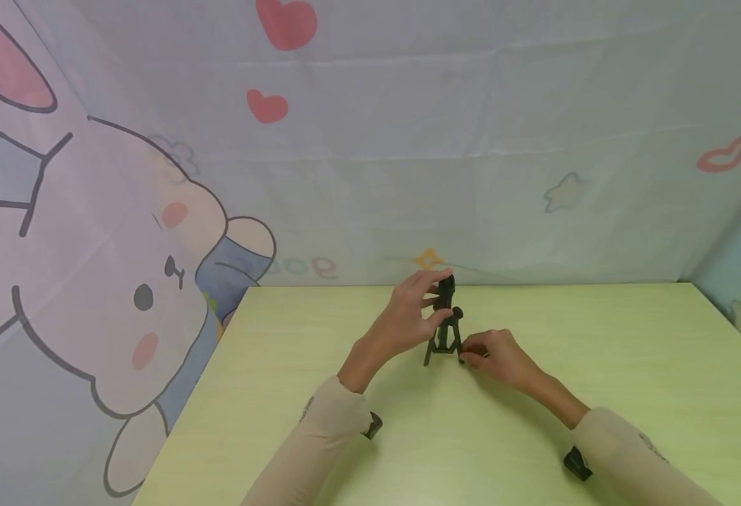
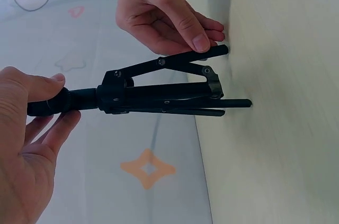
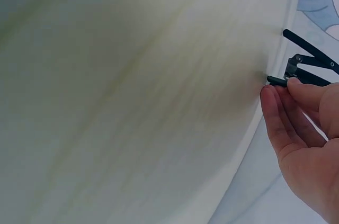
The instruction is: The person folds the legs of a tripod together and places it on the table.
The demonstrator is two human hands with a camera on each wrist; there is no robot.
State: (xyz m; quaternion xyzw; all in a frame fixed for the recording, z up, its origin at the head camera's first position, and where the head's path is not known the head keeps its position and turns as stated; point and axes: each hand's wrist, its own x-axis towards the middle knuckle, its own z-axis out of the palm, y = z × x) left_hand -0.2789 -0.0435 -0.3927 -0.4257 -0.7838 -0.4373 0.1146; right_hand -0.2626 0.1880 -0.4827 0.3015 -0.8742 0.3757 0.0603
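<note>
A small black tripod (image 1: 443, 337) stands upright near the table's back edge, its legs spread part way. My left hand (image 1: 405, 316) grips its upper part, thumb on one side and fingers on the other; the left wrist view shows this hand (image 2: 32, 139) around the tripod's (image 2: 159, 91) head. With thumb and fingers my right hand (image 1: 500, 358) pinches the lower end of one leg, just above the tabletop. The right wrist view shows the right hand (image 3: 302, 123) at that leg's tip, with another leg (image 3: 310, 49) spread apart from it.
The pale yellow-green table (image 1: 598, 337) meets a printed cloth backdrop (image 1: 408, 176) close behind the tripod. More of this cloth hangs at the left and right sides. A dark wrist-worn piece shows beside each sleeve.
</note>
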